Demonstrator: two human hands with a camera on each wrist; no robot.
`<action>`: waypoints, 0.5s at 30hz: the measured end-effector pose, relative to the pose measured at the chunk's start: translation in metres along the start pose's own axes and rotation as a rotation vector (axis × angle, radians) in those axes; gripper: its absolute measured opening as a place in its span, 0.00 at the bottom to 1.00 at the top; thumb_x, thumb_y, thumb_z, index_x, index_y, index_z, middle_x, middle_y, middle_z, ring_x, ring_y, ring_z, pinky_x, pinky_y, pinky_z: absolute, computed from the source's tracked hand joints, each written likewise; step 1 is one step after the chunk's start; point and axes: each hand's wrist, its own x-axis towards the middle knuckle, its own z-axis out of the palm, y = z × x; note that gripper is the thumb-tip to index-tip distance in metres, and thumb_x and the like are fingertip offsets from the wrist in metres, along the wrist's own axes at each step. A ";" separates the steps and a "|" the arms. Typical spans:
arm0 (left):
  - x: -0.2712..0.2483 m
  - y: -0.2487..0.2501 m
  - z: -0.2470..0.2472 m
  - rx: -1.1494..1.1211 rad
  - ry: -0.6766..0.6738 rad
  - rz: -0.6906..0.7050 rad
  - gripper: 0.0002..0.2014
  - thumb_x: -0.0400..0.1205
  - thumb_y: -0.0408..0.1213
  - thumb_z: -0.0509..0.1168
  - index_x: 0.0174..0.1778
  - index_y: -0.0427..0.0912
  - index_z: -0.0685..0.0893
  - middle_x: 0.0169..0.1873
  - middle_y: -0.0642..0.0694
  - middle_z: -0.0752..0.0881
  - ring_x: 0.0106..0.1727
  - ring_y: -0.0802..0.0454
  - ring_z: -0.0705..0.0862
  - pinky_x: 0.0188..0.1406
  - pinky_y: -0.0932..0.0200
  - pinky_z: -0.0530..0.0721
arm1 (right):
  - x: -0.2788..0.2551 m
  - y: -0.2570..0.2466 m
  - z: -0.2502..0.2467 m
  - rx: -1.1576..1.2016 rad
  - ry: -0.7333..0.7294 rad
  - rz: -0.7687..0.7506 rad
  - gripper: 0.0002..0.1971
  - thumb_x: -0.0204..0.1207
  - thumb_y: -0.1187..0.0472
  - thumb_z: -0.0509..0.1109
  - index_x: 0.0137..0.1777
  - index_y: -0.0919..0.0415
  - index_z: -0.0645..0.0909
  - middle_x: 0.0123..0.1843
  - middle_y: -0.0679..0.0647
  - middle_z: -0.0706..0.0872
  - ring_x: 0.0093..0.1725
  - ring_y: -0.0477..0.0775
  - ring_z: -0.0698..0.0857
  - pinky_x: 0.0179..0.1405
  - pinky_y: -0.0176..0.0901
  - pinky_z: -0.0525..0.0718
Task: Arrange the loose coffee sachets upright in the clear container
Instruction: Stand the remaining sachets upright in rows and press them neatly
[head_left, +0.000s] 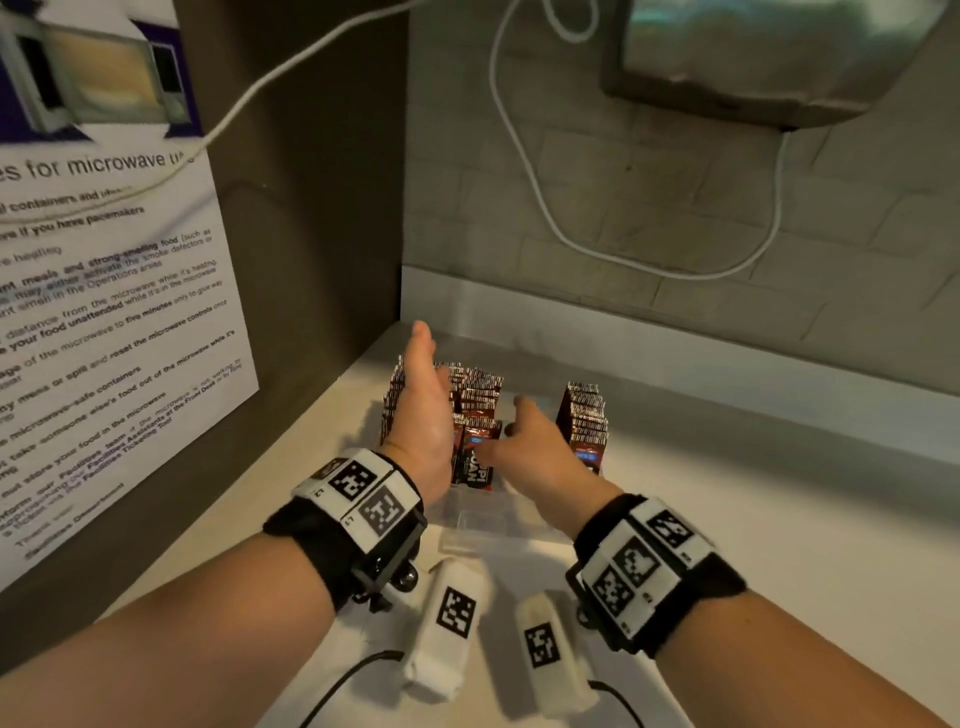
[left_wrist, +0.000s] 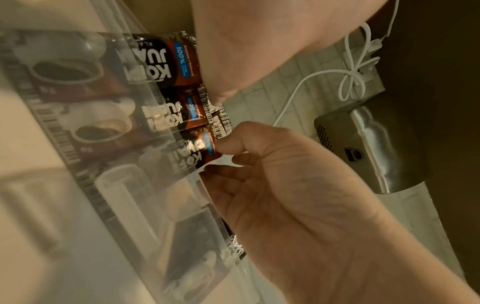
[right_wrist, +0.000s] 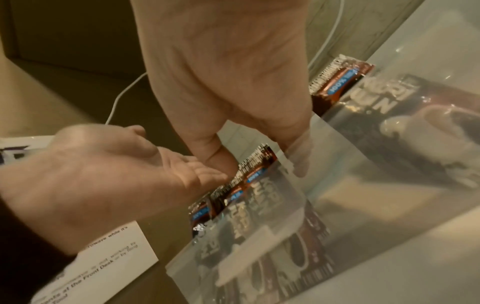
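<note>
A: How are the hands seen?
B: The left hand (head_left: 422, 410) is held flat, fingers straight, against upright coffee sachets (head_left: 480, 395) in the clear container (head_left: 470, 512). The right hand (head_left: 535, 441) is curled; a grip cannot be told.

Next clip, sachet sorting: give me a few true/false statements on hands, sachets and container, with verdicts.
1. The left hand lies flat and open against the left stack of sachets. True.
2. The sachets lie flat. False: they stand upright in the clear container.
3. A second stack stands to the right. True.
4. The right hand rests on the counter. False: it reaches into the container between the stacks.
</note>
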 end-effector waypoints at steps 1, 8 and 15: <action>0.001 0.000 0.001 0.009 -0.003 -0.012 0.32 0.85 0.62 0.45 0.84 0.52 0.58 0.82 0.41 0.63 0.76 0.53 0.69 0.48 0.71 0.73 | 0.001 0.001 0.002 0.008 -0.006 0.012 0.21 0.75 0.69 0.71 0.61 0.57 0.65 0.41 0.45 0.73 0.36 0.38 0.74 0.45 0.44 0.80; 0.000 0.009 0.015 0.108 -0.008 -0.077 0.33 0.85 0.62 0.45 0.83 0.48 0.60 0.73 0.45 0.72 0.62 0.56 0.74 0.51 0.65 0.74 | 0.010 0.001 0.007 0.022 -0.038 0.059 0.26 0.70 0.71 0.73 0.66 0.66 0.67 0.52 0.58 0.82 0.54 0.58 0.85 0.54 0.54 0.85; 0.006 0.015 0.021 0.134 -0.042 -0.140 0.37 0.84 0.66 0.44 0.85 0.50 0.52 0.85 0.41 0.54 0.85 0.46 0.55 0.80 0.50 0.54 | 0.020 0.006 0.006 0.108 -0.122 0.103 0.29 0.65 0.79 0.71 0.66 0.61 0.70 0.55 0.60 0.84 0.55 0.59 0.85 0.46 0.51 0.85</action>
